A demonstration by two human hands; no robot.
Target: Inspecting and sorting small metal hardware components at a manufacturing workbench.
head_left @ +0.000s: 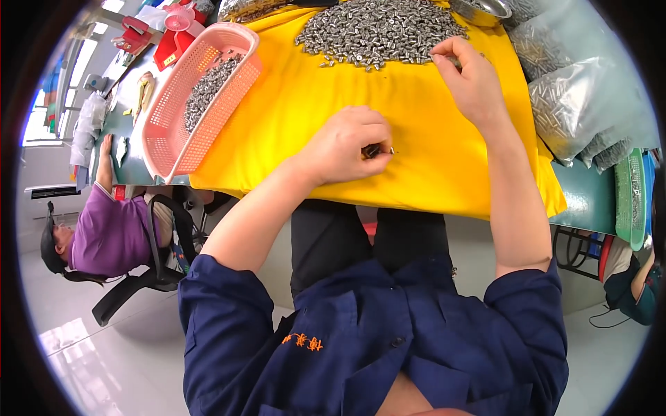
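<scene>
Left hand (345,144) is closed on a few small metal pins (378,149) over the yellow cloth (416,159); right hand (466,73) is pinched at the pin pile (378,31); pins could be dropped if grip slackens.

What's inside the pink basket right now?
The pink basket holds a heap of small grey metal parts, banked toward its far end; the near end shows bare mesh. Anything beneath the heap is hidden.
</scene>
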